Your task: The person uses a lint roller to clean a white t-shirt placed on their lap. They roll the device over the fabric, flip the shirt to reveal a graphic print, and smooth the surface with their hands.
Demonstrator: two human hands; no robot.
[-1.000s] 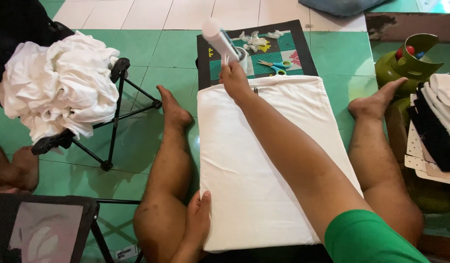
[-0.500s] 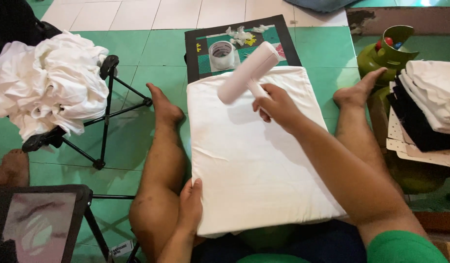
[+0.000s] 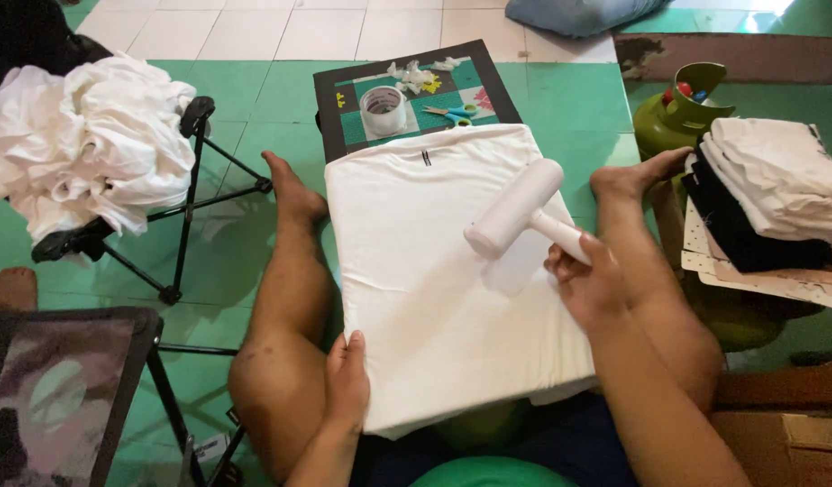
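While the fingers [image 3: 569, 263] of the right hand [image 3: 589, 287] wrap shut round its white handle, the white plastic lint roller [image 3: 515, 212] is lifted just above the right half of the flat white folded T-shirt [image 3: 434, 271], roller head tilted up and away. Left hand [image 3: 347, 379] lies palm down on the shirt's near-left edge, fingers flat and loosely spread, gripping nothing. Shirt lies across the lap between two bare outstretched legs, feet resting on the green tiled floor [image 3: 254, 99]. Just past the collar: dark-framed green cutting mat [image 3: 353, 131] carrying a roll of clear tape [image 3: 384, 110], green-handled scissors [image 3: 452, 114] and white scraps [image 3: 414, 76]. Left: heap of crumpled white clothes [image 3: 87, 144] on a black folding stand [image 3: 195, 180]. Right: stack of folded white and black garments [image 3: 772, 194], green gas cylinder [image 3: 677, 113] behind it.
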